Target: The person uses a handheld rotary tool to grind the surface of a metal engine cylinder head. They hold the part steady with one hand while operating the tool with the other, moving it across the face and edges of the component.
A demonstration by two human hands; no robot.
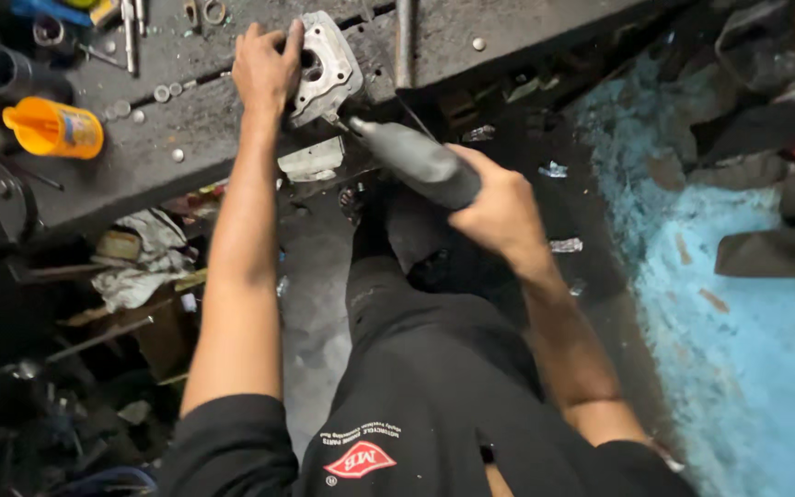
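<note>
Both hands are full: left hand (267, 66) clamps the heavy, rigid grey cast-metal engine part (326, 66) by its rim, right hand (501, 210) wraps the grey cylindrical rotary grinder (413, 158).

there is one camera, on the person's head. it looks straight down, close above the arms, the dark workbench (186, 129) and the floor (747, 368).

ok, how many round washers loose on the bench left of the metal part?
About 5 washers: two side by side, two more toward the orange jug, one lower down. Others may be lost in the dark clutter.
</note>
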